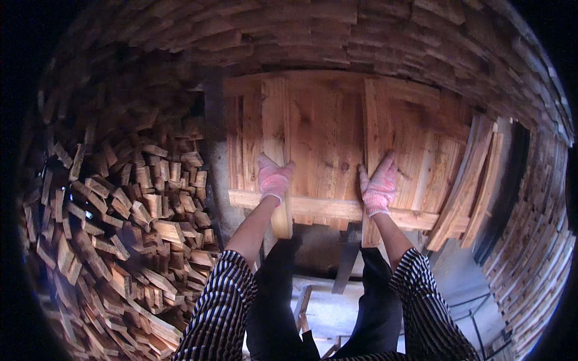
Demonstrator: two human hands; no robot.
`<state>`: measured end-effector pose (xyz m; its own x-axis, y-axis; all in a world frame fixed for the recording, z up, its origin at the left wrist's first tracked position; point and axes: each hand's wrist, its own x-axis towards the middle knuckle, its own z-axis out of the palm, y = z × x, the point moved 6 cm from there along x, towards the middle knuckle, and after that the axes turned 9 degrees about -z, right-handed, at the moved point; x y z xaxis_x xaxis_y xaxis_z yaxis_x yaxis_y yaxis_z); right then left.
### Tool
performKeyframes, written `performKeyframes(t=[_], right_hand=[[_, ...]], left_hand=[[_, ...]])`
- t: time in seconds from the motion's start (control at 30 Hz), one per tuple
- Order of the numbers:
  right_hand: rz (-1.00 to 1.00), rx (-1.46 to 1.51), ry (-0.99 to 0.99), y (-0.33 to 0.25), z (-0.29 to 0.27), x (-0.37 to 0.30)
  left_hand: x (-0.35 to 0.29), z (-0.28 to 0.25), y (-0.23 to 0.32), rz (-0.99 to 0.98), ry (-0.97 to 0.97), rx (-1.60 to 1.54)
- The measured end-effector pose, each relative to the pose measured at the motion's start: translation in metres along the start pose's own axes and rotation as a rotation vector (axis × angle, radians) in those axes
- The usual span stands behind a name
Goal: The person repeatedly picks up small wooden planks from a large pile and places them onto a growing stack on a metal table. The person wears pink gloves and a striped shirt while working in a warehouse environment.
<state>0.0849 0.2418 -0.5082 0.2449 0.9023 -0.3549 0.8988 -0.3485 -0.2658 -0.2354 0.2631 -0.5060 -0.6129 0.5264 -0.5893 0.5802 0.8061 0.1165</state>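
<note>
Wooden slats are what both gloved hands work on, laid across a pallet frame (337, 207) that serves as the landmark here. The left slat (276, 150) runs from the far side of the frame to past its near crossbar, its rounded end hanging over the edge. The left hand (274, 178), in a pink knitted glove, wraps around this slat just above the crossbar, fingers clenched on its edge. The right slat (378, 138) lies toward the right half of the frame; the right hand (379, 183) presses flat on it, fingers spread, gripping nothing.

Doing this well probably means keeping each slat square to the near crossbar and parallel with its neighbour, with even gaps, and holding it down firmly so it does not skate.

All the wood is rough-sawn, pale orange-brown, with visible grain and dark knots. Left of the frame, a heap of short offcut blocks (132, 228) is piled loosely. Beyond and right of the frame, stacked boards (421, 42) rise in tidy rows.
</note>
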Motion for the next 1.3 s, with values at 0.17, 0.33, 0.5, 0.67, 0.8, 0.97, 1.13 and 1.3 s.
performKeyframes(t=[0.17,0.33,0.5,0.67,0.8,0.97,1.13,1.3], right_hand=[[-0.042,0.070,0.028,-0.006,-0.002,-0.002],[-0.188,0.021,0.254,-0.022,-0.016,-0.013],[-0.332,-0.033,0.093,-0.092,-0.012,-0.020],[-0.331,-0.068,0.063,-0.153,0.048,-0.005],[-0.309,-0.005,0.012,-0.180,0.073,-0.015],[-0.232,0.178,-0.004,-0.213,0.088,-0.024],[-0.267,0.143,0.004,-0.252,0.100,-0.024],[-0.173,0.232,0.028,-0.284,0.123,-0.018]], left_hand=[[-0.006,-0.013,-0.005,0.072,0.083,-0.090],[-0.005,-0.008,-0.013,0.140,0.064,-0.150],[-0.003,-0.014,-0.023,0.166,-0.065,-0.092],[0.026,-0.007,-0.037,0.342,-0.085,-0.134],[0.041,-0.031,-0.042,0.468,-0.026,-0.218],[0.105,-0.082,-0.093,0.344,0.029,-0.145],[0.130,-0.077,-0.103,0.549,-0.011,-0.299],[0.157,-0.093,-0.093,0.566,-0.079,-0.323]])
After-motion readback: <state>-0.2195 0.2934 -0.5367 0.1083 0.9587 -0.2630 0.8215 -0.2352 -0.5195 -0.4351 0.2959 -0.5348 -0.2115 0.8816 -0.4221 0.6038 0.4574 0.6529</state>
